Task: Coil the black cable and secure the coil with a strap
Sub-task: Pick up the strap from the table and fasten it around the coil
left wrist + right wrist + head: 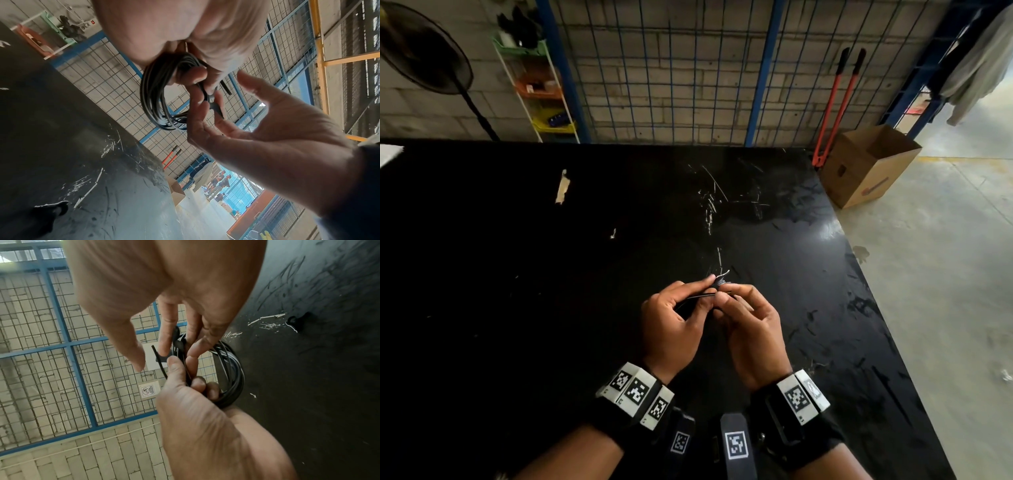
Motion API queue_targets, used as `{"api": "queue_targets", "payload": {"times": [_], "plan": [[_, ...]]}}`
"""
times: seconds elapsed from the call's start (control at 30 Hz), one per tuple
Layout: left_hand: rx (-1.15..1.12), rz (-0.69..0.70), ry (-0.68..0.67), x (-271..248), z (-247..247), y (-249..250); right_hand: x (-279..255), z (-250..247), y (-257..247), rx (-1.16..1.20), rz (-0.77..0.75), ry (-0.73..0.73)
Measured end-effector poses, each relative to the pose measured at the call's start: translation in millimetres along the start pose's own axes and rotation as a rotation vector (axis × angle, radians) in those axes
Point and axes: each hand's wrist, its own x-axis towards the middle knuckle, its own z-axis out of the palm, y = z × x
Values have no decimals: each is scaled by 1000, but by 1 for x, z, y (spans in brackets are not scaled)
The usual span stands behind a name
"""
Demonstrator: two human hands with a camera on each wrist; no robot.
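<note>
The black cable point(152, 91) is wound into a small coil of several loops, held above the black table point(551, 308). My left hand point(709, 291) grips the coil at one side, thumb on top and fingers curled through it. A thin black strap point(159, 358) sticks out beside the left thumb. My right hand point(726, 294) meets the left one at the coil, and its fingertips point(193, 345) pinch the strap's thicker end against the loops. In the head view the cable point(702, 296) shows only as a thin line between the hands.
A small dark object point(296, 321) lies on the scratched table beyond the hands. A cardboard box point(869, 164) and red-handled bolt cutters point(835, 102) stand off the table's far right corner. A blue wire-mesh fence point(671, 68) runs behind the table.
</note>
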Motion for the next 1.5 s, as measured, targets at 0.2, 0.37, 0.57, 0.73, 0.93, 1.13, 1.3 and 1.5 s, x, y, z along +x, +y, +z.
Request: {"api": "queue_targets", "payload": {"times": [0.2, 0.37, 0.57, 0.73, 0.93, 1.13, 1.3, 1.5], "plan": [[-23, -2, -39, -2, 0, -2, 0, 1, 1, -13, -32, 64], [-99, -18, -116, -6, 1, -1, 2, 5, -1, 45, 16, 199], [-253, -125, -84, -12, 3, 1, -1, 7, -1, 42, 25, 229], [-295, -222, 28, -8, 4, -7, -6, 2, -6, -97, -4, 163], [-293, -280, 63, -7, 3, -7, -7, -5, -10, -568, -189, 141], [-280, -362, 38, -8, 3, -7, -13, -10, -7, -1072, -541, 46], [-246, -365, -28, -7, -1, -6, -10, -15, -10, -1276, -716, -4], [-123, -252, -171, -4, -11, -9, -5, -25, -20, -1358, -719, -99]]}}
